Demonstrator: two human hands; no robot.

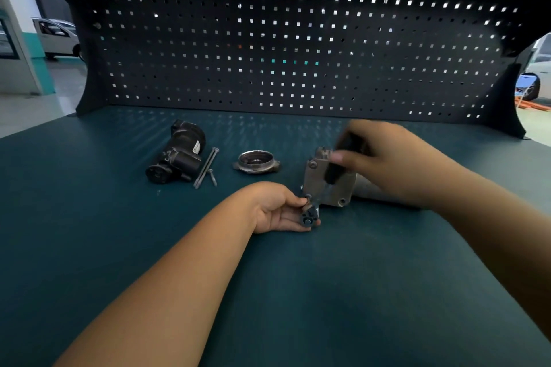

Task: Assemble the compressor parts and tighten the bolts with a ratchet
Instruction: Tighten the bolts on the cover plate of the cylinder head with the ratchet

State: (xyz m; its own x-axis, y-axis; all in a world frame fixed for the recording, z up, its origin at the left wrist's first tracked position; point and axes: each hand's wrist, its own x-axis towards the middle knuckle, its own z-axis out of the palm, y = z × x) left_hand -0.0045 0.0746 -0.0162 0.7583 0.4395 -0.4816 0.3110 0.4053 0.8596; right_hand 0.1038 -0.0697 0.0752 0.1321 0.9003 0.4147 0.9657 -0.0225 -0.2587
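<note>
right hand [384, 158] grasping ratchet handle [334, 171] over compressor housing [315, 183]; left hand [278, 211] pinching ratchet head [310, 217] at housing's 7 o'clock corner.

The ratchet [335, 171] leans across a grey compressor body [343, 189]; round cover [257, 161], bolts [205, 168] and black housing [179, 155] lie left

Around the workplace
We see a dark pegboard [298, 48] upright at twelve o'clock behind the green bench top [298, 292]; a white car [56, 37] stands at ten o'clock, beyond the bench.
</note>
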